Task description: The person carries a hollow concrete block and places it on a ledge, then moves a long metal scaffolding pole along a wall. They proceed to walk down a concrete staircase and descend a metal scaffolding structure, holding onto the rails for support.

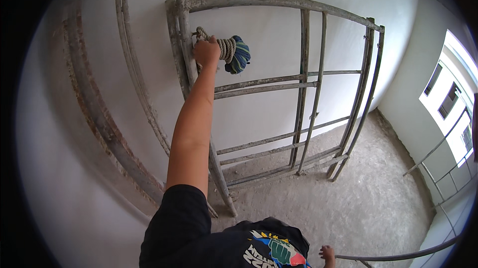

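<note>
My left arm reaches far out to the upper part of a metal scaffold frame [269, 0]. At its left post, the fingers of my left hand [206, 51] are closed round a beige rope [227, 50]. That rope is wound in several turns about the neck of a blue and green striped cloth bundle [240, 56], which hangs just right of the hand. Low in the view, my right hand [327, 253] is partly seen beside the end of a metal pipe [383, 257]. Its fingers look loosely apart, with nothing visible in them.
Several scaffold frames lean together against the white wall [259, 39]. More metal bars [130, 54] and a rusty channel [97, 103] stand to the left. Another frame [443, 183] is at the right, below a window [450, 98]. The floor [358, 193] is rough concrete.
</note>
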Available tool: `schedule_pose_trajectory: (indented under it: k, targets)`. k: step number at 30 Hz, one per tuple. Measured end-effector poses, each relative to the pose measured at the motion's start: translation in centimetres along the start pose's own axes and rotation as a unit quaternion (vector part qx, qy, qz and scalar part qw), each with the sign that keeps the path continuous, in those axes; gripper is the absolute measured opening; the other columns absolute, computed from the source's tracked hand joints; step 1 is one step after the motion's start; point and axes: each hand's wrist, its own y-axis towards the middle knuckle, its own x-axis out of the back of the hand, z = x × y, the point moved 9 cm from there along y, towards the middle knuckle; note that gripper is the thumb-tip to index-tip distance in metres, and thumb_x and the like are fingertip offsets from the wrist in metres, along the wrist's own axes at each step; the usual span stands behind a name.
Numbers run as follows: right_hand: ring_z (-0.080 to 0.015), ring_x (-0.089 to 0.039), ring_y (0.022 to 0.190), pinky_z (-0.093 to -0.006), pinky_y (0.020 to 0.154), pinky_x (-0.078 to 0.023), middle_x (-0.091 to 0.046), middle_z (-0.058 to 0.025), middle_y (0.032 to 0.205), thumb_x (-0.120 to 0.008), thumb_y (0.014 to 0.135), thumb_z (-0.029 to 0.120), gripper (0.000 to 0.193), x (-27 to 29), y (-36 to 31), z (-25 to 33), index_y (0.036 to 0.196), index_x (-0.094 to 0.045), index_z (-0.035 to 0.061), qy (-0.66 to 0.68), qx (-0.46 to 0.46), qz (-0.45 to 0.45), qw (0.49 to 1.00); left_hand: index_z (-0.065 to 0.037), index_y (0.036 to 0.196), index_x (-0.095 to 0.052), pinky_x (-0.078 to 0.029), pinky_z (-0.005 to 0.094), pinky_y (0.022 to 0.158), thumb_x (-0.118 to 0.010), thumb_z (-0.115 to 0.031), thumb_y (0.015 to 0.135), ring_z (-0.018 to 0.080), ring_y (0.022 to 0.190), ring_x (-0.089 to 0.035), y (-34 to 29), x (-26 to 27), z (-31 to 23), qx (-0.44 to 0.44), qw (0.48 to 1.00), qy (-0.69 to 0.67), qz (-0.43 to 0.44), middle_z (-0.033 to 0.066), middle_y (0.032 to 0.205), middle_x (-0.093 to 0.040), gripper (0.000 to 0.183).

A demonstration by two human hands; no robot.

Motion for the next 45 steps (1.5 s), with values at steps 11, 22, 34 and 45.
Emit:
schedule_pose_trajectory:
  k: [11,22,34,45]
  targets:
    - [-0.0318,-0.070,0.081,-0.0578,0.067,-0.052,-0.067,-0.0145,0.102,-0.053,0.097,0.035,0.036,-12.9,-17.7,-28.8,0.117,-0.059,0.0064,0.192,-0.399,0.048,0.895,0.004,0.094,-0.060,-0.047,0.0482,0.072,-0.054,-0.033,0.099,0.0415,0.081,-0.063,-10.1,-2.4,-24.0,-0.338,0.875,-0.329,0.113,0.0231,0.086,-0.063,0.038]
    - [-0.0287,-0.060,0.116,-0.0395,0.098,-0.047,-0.060,-0.0176,0.128,-0.065,0.093,0.032,0.051,10.7,-39.5,11.6,0.131,-0.053,0.0006,0.153,0.149,-0.511,0.833,-0.006,0.105,-0.059,-0.039,0.0170,0.056,-0.057,-0.020,0.101,0.0013,0.067,-0.049,-47.8,13.9,-39.4,-0.175,0.282,-0.600,0.728,-0.0026,0.081,-0.057,0.015]
    - [-0.0410,-0.035,0.139,-0.0564,0.113,-0.034,-0.032,-0.0240,0.152,-0.043,0.092,0.069,0.088,17.3,-45.8,2.5,0.155,-0.022,0.0111,0.671,0.531,-0.031,0.517,-0.001,0.116,-0.058,-0.051,0.0269,0.073,-0.059,-0.016,0.100,0.0088,0.085,-0.059,-84.7,51.5,-46.1,-0.388,-0.164,-0.460,0.782,0.0024,0.096,-0.062,0.023]
    - [-0.0380,-0.060,0.106,-0.0520,0.085,-0.052,-0.053,-0.0222,0.127,-0.059,0.090,0.056,0.071,47.9,-48.8,-8.2,0.138,-0.043,0.0053,0.639,0.604,-0.135,0.457,0.000,0.140,-0.040,-0.041,0.0436,0.108,-0.059,-0.024,0.100,0.0284,0.128,-0.051,-93.8,54.6,-66.0,-0.392,0.048,-0.610,0.687,0.0207,0.134,-0.054,0.050]
